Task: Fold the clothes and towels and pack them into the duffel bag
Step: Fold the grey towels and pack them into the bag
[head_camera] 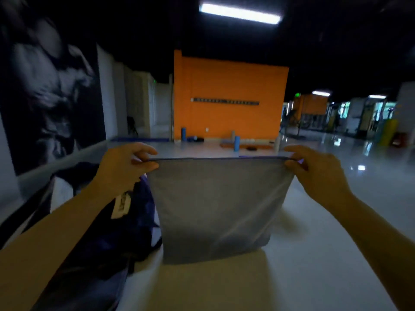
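A grey towel (216,209) hangs in the air in front of me, stretched flat by its top edge. My left hand (125,167) pinches its top left corner. My right hand (314,169) pinches its top right corner. The towel's lower edge reaches down to a pale beige surface (213,286) below it. To the left, under my left forearm, lies a dark blue duffel bag (107,239) with a white tag (121,205); my arm hides part of it.
A shiny pale floor (336,221) spreads to the right and ahead. An orange wall (229,97) stands at the back with blue foam rollers (237,142) at its foot. A large dark mural (45,86) covers the left wall. Gym equipment (370,117) stands far right.
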`<state>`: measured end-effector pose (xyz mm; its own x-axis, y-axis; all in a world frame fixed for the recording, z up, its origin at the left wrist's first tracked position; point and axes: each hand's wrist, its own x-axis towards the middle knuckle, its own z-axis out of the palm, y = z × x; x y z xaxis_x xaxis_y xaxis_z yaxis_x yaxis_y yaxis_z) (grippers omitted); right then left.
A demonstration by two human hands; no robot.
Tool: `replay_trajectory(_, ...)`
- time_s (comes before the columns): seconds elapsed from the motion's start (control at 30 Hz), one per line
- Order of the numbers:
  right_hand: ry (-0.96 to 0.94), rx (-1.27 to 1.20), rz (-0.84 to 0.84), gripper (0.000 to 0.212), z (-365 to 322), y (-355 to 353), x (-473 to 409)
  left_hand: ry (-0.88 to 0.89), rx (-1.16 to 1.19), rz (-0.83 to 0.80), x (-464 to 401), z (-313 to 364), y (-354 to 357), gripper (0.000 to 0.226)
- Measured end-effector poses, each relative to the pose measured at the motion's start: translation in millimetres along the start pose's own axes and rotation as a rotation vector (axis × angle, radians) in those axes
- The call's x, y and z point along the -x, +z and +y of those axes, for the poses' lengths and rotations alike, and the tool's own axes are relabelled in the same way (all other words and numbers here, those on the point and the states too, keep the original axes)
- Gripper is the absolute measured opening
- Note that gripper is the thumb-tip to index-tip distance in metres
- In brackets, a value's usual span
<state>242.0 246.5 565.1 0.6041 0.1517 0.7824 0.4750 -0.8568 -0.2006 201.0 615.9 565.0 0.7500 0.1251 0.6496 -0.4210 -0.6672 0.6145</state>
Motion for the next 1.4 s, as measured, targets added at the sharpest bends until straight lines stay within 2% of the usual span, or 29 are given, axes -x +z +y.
replay_trajectory(0.07, -0.042, 0.000, 0.015, 0.019, -7, -14, -31, -0.026, 0.082, -0.019, -24, 22, -12, 0.019)
replay_trajectory(0.17, -0.033, -0.054, 0.136, 0.014, -18, -33, -63, 0.027, 0.136, 0.101, -46, 43, -30, 0.015)
replay_trajectory(0.23, -0.029, -0.079, 0.122, 0.011, -22, -39, -76, 0.049, 0.156, 0.144, -54, 50, -43, 0.014)
replay_trajectory(0.33, -0.047, -0.027, 0.032, 0.008, -23, -46, -83, 0.080, 0.032, 0.144, -62, 58, -56, 0.013)
replay_trajectory(0.47, -0.060, 0.000, 0.122, 0.016, -29, -64, -84, 0.142, -0.121, 0.196, -61, 62, -65, 0.007)
replay_trajectory(0.57, -0.121, 0.130, 0.106, 0.023, -30, -72, -74, 0.222, -0.328, 0.186, -50, 66, -65, 0.011)
replay_trajectory(0.63, -0.096, 0.074, 0.108, 0.020, -27, -76, -64, 0.239, -0.378, 0.168, -40, 66, -61, 0.012)
replay_trajectory(0.7, -0.069, 0.033, 0.032, 0.014, -25, -78, -54, 0.141, -0.173, 0.181, -30, 65, -55, 0.006)
replay_trajectory(0.77, -0.064, 0.013, -0.038, 0.010, -26, -82, -43, -0.039, 0.137, 0.117, -17, 68, -48, 0.012)
replay_trajectory(0.8, -0.076, 0.010, -0.031, 0.011, -27, -86, -37, -0.084, 0.213, 0.082, -11, 67, -45, 0.017)
replay_trajectory(1.0, -0.106, -0.026, -0.047, 0.012, -31, -116, 0, 0.003, 0.199, 0.092, 16, 70, -43, 0.018)
replay_trajectory(1.27, -0.007, -0.228, 0.092, 0.006, -42, -155, 40, 0.161, 0.080, 0.116, 50, 100, -61, 0.017)
replay_trajectory(1.4, 0.029, -0.366, 0.170, 0.008, -51, -178, 43, 0.186, 0.247, 0.108, 45, 127, -74, 0.019)
